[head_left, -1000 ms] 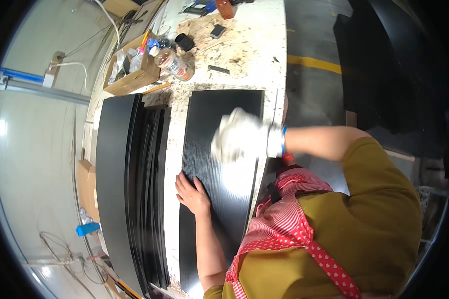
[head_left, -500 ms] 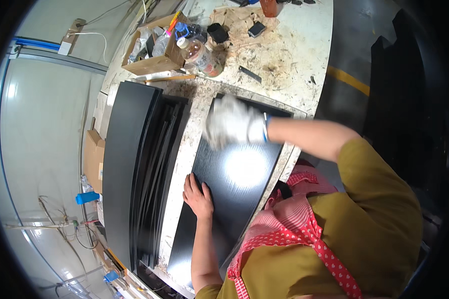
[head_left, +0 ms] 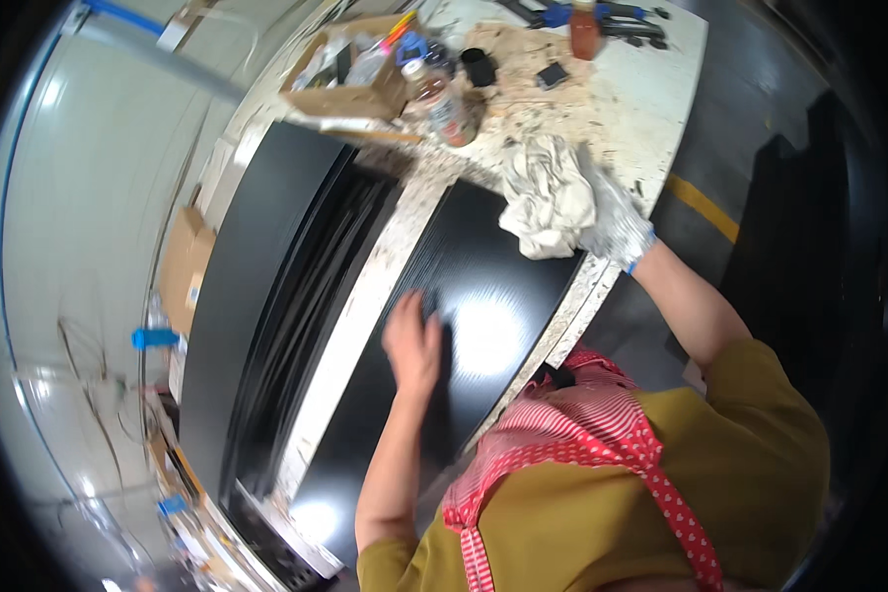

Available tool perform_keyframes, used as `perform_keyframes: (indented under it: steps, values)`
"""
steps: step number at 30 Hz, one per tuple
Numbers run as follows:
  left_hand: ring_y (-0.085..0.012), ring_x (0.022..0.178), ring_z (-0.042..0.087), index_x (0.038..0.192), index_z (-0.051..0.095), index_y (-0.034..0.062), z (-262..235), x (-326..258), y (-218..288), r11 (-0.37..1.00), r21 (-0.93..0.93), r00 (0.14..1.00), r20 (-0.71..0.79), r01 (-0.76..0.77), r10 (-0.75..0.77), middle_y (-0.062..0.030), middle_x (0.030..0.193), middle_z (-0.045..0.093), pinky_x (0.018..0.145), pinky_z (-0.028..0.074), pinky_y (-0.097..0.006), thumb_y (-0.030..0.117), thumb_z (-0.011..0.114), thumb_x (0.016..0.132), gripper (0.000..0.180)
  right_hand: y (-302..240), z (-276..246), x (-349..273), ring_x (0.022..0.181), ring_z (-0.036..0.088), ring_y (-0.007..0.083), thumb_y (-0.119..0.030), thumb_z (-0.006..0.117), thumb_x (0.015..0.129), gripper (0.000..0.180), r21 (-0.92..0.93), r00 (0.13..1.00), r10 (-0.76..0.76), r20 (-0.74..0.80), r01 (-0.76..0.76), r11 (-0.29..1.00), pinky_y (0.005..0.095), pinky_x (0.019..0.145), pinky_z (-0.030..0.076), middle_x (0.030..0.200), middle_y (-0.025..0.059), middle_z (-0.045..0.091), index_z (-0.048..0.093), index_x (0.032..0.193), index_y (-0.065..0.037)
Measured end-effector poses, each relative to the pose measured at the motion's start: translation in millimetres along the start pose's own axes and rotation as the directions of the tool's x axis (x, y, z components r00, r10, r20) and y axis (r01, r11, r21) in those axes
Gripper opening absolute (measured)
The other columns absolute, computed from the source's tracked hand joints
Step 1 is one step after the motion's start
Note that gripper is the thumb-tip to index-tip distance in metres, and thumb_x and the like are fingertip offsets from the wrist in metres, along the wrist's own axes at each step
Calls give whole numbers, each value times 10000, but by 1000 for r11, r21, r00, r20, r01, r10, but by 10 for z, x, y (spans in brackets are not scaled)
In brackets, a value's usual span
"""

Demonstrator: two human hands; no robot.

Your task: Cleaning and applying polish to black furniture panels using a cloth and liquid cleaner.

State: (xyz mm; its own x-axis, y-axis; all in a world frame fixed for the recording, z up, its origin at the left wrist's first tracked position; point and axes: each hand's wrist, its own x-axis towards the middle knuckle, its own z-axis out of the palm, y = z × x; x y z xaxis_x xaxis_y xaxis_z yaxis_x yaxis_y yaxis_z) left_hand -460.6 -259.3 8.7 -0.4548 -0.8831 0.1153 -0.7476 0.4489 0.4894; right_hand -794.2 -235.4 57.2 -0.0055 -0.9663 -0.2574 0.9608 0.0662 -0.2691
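Note:
A glossy black board (head_left: 493,306) lies flat on the worktable before me. My right hand (head_left: 619,225), in a whitish knit glove, grips a crumpled white rag (head_left: 548,197) at the board's far right corner. The rag covers that corner and overhangs the table beyond it. My bare left hand (head_left: 411,345) hovers low over the board's left part, fingers stretched out and holding nothing; its shadow falls beside it. Left of the board stands a stack of black panels (head_left: 296,286), its top panel (head_left: 257,247) wide and smooth.
Beyond the board, the stained worktable (head_left: 622,118) carries a cardboard box (head_left: 350,99) of odds and ends, a drink bottle (head_left: 444,109), a black cup (head_left: 479,67), a small dark block (head_left: 552,75), a reddish-brown bottle (head_left: 583,35) and blue-handled tools (head_left: 617,14). A wall (head_left: 89,217) rises at left.
My right hand has moved right to the board's far right corner, and the rag shows clearly in it. My left hand has lifted from the board's left edge and shifted inward. The view has turned slightly.

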Motion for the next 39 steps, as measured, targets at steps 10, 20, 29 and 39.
perform_keyframes:
  steps: [10, 20, 29, 39]
  values:
    - [-75, 691, 516, 980, 632, 16, 646, 830, 1252, 544, -839, 999, 37, 36, -9, -6, 717, 567, 598, 438, -253, 182, 624, 925, 175, -58, -316, -557, 1335, 443, 232, -107, 478, 966, 478, -647, 951, -275, -143, 120, 753, 379, 1131, 329, 1450, 150, 466, 424, 1402, 81]
    - [-311, 718, 658, 1011, 613, 33, -664, 786, 1809, 477, -831, 955, -199, -284, 222, -158, 754, 645, 672, 502, -422, 210, 725, 803, 295, -979, -783, -652, 1245, 504, 197, -288, 489, 990, 583, -780, 960, -233, 155, 263, 568, 323, 997, 431, 1459, 113, 446, 333, 1484, -22]
    - [-205, 769, 623, 974, 638, 6, -915, 1001, 1406, 842, -537, 980, 133, -55, 149, -124, 821, 655, 702, 475, -356, 247, 711, 857, 277, -667, 237, -601, 1298, 474, 235, -241, 598, 918, 614, -855, 838, -301, 456, 506, 113, 338, 1088, 365, 1369, 143, 521, 394, 1435, 20]
    - [-180, 965, 627, 1082, 614, -6, -1082, 862, 1942, 784, -581, 872, 243, -219, 424, -99, 1017, 667, 870, 483, -314, -80, 576, 807, 288, -640, 378, -352, 1183, 550, 224, -207, 689, 861, 707, -786, 789, -13, 614, 610, -105, 337, 963, 468, 1241, 133, 590, 373, 1464, -17]
